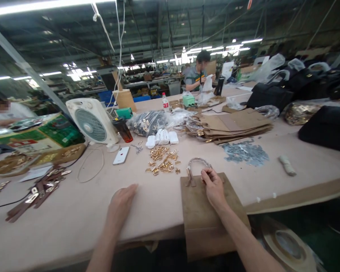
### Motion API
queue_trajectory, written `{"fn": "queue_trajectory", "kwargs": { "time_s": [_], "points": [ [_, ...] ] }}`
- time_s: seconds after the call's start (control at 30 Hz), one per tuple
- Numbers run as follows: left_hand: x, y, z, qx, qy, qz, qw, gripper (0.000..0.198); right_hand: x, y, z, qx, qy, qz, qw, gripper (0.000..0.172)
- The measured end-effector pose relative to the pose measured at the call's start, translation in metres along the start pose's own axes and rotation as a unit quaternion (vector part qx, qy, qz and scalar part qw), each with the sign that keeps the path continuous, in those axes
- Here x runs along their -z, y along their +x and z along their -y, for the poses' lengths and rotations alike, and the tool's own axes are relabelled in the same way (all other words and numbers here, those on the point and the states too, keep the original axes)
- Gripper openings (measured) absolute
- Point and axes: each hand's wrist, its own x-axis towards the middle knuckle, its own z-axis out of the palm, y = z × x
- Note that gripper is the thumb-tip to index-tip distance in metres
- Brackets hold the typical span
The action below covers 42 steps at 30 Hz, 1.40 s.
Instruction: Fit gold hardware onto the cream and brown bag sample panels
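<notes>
A brown bag panel (201, 211) lies in front of me, its lower part hanging over the table's near edge. A curved handle (197, 160), wrapped in clear film, stands at its top edge. My right hand (214, 187) is over the panel's upper part, fingertips pinched together beside the handle's right end; what they hold is hidden. My left hand (121, 204) rests on the table to the left of the panel, fingers stretched forward, holding nothing. Beyond it lies a scattered pile of small gold metal fittings (164, 163).
Grey metal plates (246, 152) are heaped right of the fittings, before stacked brown panels (238, 122). A phone (121, 155), a white fan (90, 121) and brown straps (42, 190) lie leftward. Black bags (269, 96) stand at right. A co-worker (197, 73) sits across the table.
</notes>
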Motion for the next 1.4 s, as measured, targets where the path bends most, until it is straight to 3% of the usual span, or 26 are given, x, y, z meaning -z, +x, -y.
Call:
{"fn": "queue_trajectory", "kwargs": {
  "time_s": [0.07,0.13,0.27,0.4,0.53,0.63,0.73,0.87,1.0,1.2,1.4],
  "points": [
    [0.004,0.003,-0.004,0.015,-0.001,0.001,1.0,0.049,-0.001,0.0,0.0,-0.001,0.007,0.001,1.0,0.035],
    [0.007,0.01,-0.018,0.04,0.005,-0.037,0.999,0.057,-0.001,0.0,0.0,-0.003,0.014,0.001,1.0,0.035],
    [-0.004,0.036,-0.079,0.107,-0.043,-0.162,0.98,0.042,-0.001,0.001,-0.002,-0.01,0.024,0.001,1.0,0.037],
    [-0.04,0.07,-0.158,0.051,-0.189,-0.078,0.978,0.026,0.0,0.001,-0.002,-0.016,0.026,-0.008,1.0,0.041],
    [-0.076,0.098,-0.208,0.086,-0.138,-0.032,0.986,0.034,0.001,0.002,-0.002,0.001,0.014,-0.009,1.0,0.041],
    [-0.093,0.106,-0.218,0.133,-0.059,-0.023,0.989,0.024,0.001,0.002,0.0,0.002,0.024,-0.011,1.0,0.038],
    [-0.101,0.102,-0.213,0.134,-0.05,-0.04,0.989,0.006,0.0,0.002,0.002,-0.018,0.059,-0.012,0.998,0.036],
    [-0.097,0.087,-0.211,0.093,-0.178,-0.115,0.973,0.006,0.0,0.003,0.003,-0.05,0.11,-0.012,0.993,0.036],
    [-0.09,0.072,-0.238,0.051,-0.332,-0.154,0.929,0.015,0.001,0.006,0.005,-0.061,0.133,-0.018,0.989,0.037],
    [-0.106,0.062,-0.281,0.071,-0.463,-0.09,0.879,0.023,0.009,0.012,0.008,-0.074,0.207,-0.022,0.975,0.034],
    [-0.115,0.065,-0.281,0.057,-0.504,-0.047,0.86,0.023,0.019,0.01,0.004,-0.147,0.32,-0.006,0.936,0.022]
  ]
}}
